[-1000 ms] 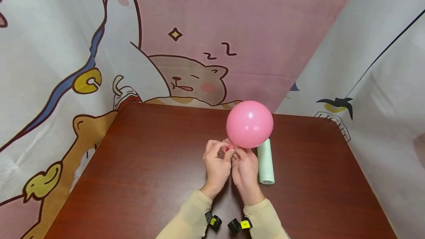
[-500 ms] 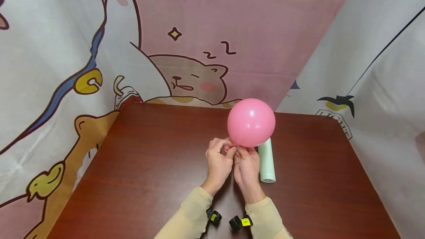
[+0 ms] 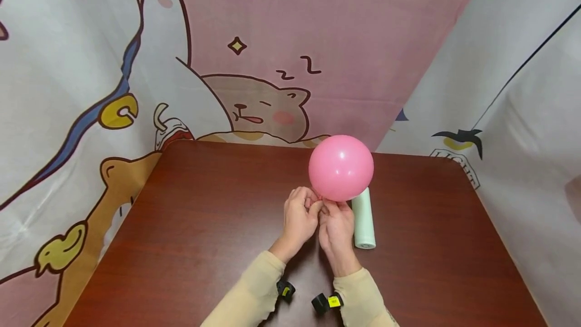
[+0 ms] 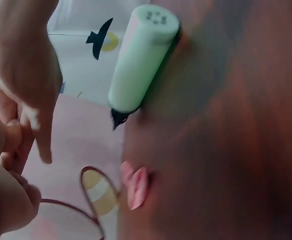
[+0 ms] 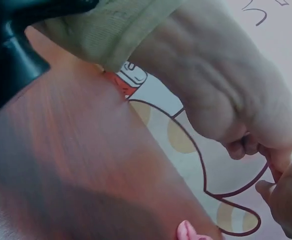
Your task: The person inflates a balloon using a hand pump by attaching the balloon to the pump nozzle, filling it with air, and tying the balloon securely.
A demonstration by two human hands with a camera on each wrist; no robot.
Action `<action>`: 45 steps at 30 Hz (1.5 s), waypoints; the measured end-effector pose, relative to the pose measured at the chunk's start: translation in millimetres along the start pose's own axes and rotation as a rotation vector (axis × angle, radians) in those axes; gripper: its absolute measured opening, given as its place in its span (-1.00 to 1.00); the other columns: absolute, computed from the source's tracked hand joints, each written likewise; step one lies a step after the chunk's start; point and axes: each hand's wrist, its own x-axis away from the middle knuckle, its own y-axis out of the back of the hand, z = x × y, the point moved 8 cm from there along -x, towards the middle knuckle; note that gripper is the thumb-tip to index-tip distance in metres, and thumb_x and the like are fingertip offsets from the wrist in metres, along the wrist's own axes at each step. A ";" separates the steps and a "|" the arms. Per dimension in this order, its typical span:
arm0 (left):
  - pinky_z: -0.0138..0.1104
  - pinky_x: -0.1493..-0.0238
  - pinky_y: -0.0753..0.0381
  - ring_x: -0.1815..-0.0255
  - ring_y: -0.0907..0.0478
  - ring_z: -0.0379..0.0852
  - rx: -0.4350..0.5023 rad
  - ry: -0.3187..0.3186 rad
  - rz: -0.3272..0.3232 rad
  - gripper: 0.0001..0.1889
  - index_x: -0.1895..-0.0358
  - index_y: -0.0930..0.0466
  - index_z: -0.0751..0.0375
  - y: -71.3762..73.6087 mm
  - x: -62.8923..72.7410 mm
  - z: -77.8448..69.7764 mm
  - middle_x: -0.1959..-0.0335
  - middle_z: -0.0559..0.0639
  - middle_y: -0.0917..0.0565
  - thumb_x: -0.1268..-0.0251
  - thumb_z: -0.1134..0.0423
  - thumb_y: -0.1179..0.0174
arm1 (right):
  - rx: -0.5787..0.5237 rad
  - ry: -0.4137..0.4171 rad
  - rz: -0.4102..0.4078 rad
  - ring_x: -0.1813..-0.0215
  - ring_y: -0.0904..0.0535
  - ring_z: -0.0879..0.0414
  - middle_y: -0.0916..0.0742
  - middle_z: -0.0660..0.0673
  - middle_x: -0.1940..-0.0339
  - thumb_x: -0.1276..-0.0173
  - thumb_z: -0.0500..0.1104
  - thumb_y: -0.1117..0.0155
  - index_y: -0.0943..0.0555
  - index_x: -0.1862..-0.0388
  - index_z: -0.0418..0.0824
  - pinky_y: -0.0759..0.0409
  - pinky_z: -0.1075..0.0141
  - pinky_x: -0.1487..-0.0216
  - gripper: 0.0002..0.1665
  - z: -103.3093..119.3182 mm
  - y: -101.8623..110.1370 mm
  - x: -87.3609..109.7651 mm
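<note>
While both hands huddle at its base: the pink balloon (image 3: pixel 341 168), round and well filled, is up over the far half of the bench (image 3: pixel 218 216), and all the close action is underneath it.
Left hand (image 3: pixel 299 218): in from the left, thumb and forefinger drawn together with hardly a gap, apparently pinching the balloon's neck.
Right hand (image 3: pixel 337 228): tight alongside, its thumb and forefinger also brought together just below the balloon; it seems to share the grip, and the left wrist view catches one finger sticking out straight.
Neck: buried among the fingers, so how it is wrapped or twisted I cannot tell.
Pinch: this is the bit to get right; one hand should hold firm, close up under the round part, before the other eases off, or air could slip away.
Thin rubber: gentle stretching looks best, with soft fingertips rather than nails, as a sharp tug might tear it.
Round side: the balloon wants room to lean away from the knuckles, so nobody squeezes it.
Green tube (image 3: pixel 363 221): lying on the bench just beside the right hand; best not knocked.
Limp pink pieces (image 4: pixel 137 187): on the bench, well apart from the fingers, needing no attention yet.
</note>
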 end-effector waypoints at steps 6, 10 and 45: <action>-0.24 0.24 -0.52 0.29 -0.48 -0.03 -0.114 -0.090 0.216 -0.84 0.30 -0.49 0.25 -0.1 -6.3 -4.0 0.40 0.05 -0.53 -0.35 0.39 -0.33 | 0.019 -0.002 0.011 0.44 -0.60 0.21 -0.68 -0.08 0.39 -0.46 -0.56 0.01 -0.57 0.21 -0.34 -0.64 0.43 0.31 -0.76 2.3 -4.6 -0.4; -0.25 0.27 -0.50 0.32 -0.45 -0.03 -0.263 -0.211 0.302 -0.82 0.28 -0.45 0.24 0.8 -7.5 -8.9 0.39 0.02 -0.48 -0.41 0.36 -0.30 | 0.086 0.011 0.032 0.50 -0.50 0.25 -0.63 -0.04 0.48 -0.46 -0.53 -0.02 -0.59 0.24 -0.29 -0.55 0.45 0.37 -0.75 1.7 -7.1 -0.7; -0.47 0.46 -0.43 0.50 -0.47 -0.20 0.118 0.076 0.239 -0.88 0.43 -0.72 0.20 23.6 -26.2 0.2 0.56 -0.09 -0.55 -0.13 0.49 -0.43 | 0.200 0.062 0.002 0.41 -0.65 0.22 -0.71 -0.05 0.47 -0.51 -0.45 -0.05 -0.60 0.10 -0.36 -0.64 0.39 0.31 -0.83 6.9 -17.0 7.6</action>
